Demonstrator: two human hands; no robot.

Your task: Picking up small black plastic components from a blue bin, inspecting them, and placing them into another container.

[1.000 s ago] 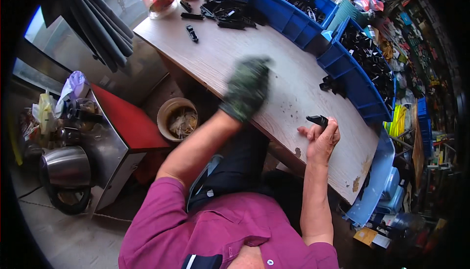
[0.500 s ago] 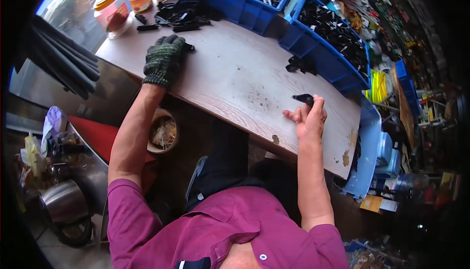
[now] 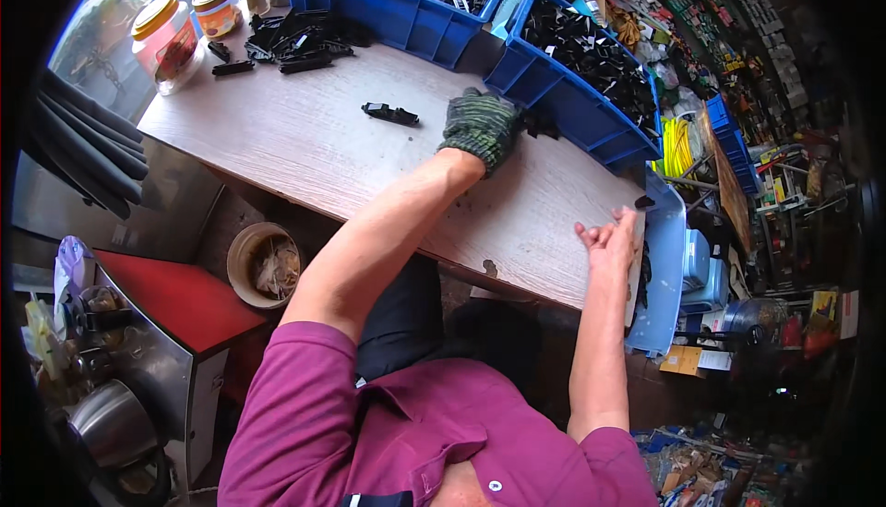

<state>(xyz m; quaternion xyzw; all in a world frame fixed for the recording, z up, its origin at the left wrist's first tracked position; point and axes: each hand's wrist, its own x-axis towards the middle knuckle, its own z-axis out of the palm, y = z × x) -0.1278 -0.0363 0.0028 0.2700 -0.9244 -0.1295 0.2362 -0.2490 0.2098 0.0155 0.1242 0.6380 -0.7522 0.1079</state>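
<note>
My left hand [image 3: 480, 129], in a dark green and black knit glove, reaches across the table to a few small black plastic parts [image 3: 543, 125] by the right-hand blue crate. Its fingertips are hidden behind the glove's back, so I cannot tell whether they grip one. A longer black plastic part [image 3: 389, 114] lies alone on the table to its left. My bare right hand [image 3: 609, 241] is at the table's right edge, fingers apart, palm up. Just past its fingertips a small black piece [image 3: 644, 202] shows by the rim of a light blue bin [image 3: 666, 272], seemingly out of the hand.
Two blue crates [image 3: 388, 20] [image 3: 577, 92] full of black parts line the table's far side. A heap of black parts [image 3: 305, 38] lies far left, beside lidded jars [image 3: 166, 41]. A waste bucket [image 3: 242, 267] stands below the table's front edge, near a red-topped cabinet [image 3: 171, 299].
My left hand has moved right across the table, leaving the longer black part behind. My right hand has gone right to the light blue bin, and its fingers have let go of the black piece.
</note>
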